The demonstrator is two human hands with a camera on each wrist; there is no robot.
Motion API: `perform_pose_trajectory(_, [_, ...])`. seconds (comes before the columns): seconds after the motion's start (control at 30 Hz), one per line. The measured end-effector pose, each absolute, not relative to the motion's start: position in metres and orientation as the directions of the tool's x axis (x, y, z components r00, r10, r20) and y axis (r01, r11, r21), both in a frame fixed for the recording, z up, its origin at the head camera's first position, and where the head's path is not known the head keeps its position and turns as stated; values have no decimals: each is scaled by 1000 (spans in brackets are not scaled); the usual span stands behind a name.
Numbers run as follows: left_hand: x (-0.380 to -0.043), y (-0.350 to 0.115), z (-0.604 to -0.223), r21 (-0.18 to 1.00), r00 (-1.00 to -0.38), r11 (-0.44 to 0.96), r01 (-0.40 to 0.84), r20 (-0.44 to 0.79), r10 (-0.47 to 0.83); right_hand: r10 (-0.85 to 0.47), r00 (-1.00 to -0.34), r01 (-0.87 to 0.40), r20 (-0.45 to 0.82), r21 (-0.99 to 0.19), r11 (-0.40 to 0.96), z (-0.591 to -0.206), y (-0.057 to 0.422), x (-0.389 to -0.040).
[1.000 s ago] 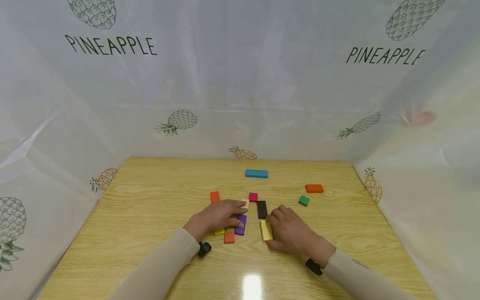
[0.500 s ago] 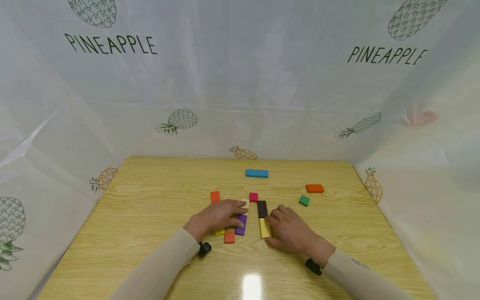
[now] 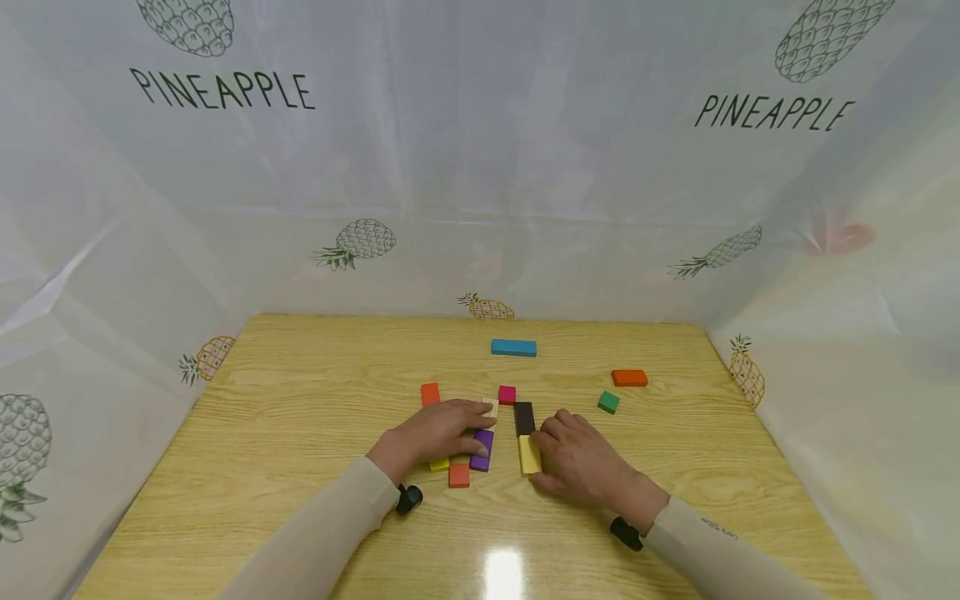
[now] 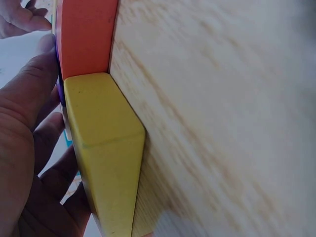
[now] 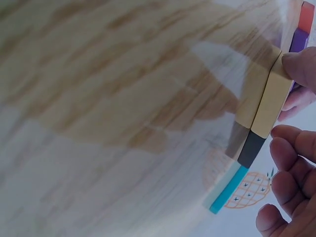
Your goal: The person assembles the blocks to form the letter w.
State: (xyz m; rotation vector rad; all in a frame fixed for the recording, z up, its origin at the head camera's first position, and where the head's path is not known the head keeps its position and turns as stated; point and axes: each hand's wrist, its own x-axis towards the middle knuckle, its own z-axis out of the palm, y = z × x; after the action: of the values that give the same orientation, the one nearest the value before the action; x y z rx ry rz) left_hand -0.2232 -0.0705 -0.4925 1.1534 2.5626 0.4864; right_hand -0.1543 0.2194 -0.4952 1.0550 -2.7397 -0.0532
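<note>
My left hand lies over a group of blocks, fingertips on a cream block and thumb on a purple block. Under and beside it are a yellow block, mostly covered in the head view, an orange-red block and a small coral block. My right hand holds a pale yellow block by its ends between thumb and index finger. The block lies flat, its far end against a black block. A crimson block sits at the black block's far left corner.
A long blue block lies toward the back of the wooden table. To the right are a green block and a red-orange block. A pineapple-print sheet hangs behind and at both sides.
My right hand has slid the pale yellow block slightly away from me, up to the black block, and straightened it. My left hand has stayed in place.
</note>
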Motion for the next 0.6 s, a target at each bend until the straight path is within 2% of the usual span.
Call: perform_pose_trajectory(0.6, [-224, -69, -492, 412, -641, 630, 658, -132, 756, -663, -721, -660, 200, 94, 746, -496, 220, -154])
